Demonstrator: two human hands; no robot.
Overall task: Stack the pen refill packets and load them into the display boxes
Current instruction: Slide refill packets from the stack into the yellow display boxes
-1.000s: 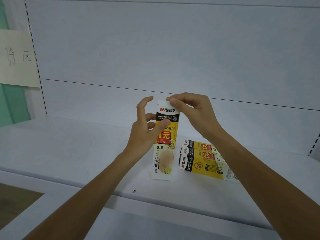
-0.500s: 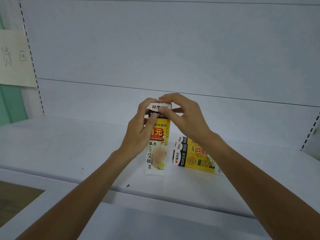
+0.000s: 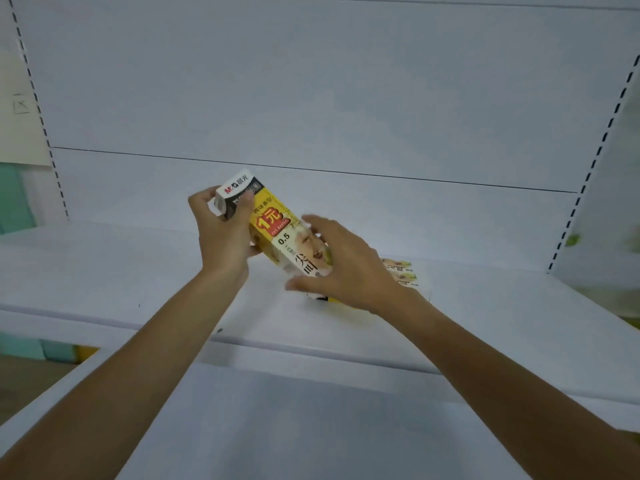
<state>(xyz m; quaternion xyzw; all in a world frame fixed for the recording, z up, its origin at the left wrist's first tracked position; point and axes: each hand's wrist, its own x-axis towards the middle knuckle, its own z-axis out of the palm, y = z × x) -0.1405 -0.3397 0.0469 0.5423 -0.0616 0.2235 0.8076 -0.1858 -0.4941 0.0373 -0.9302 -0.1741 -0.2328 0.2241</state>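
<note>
I see left hand (image 3: 221, 233) gripping top end of tilted yellow-white cardboard refill box (image 3: 277, 230), held above white metal shelf (image 3: 104, 271); right hand (image 3: 346, 268) fingers spread wide, loose around its lower end; matching flat boxes (image 3: 401, 271) lie on shelf, right of centre

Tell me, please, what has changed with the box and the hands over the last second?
The display box went from upright on the shelf to tilted, top leftward. The left hand shifted up to grip its top; the right hand left the top and dropped to its lower end. The stacked boxes stayed put.
</note>
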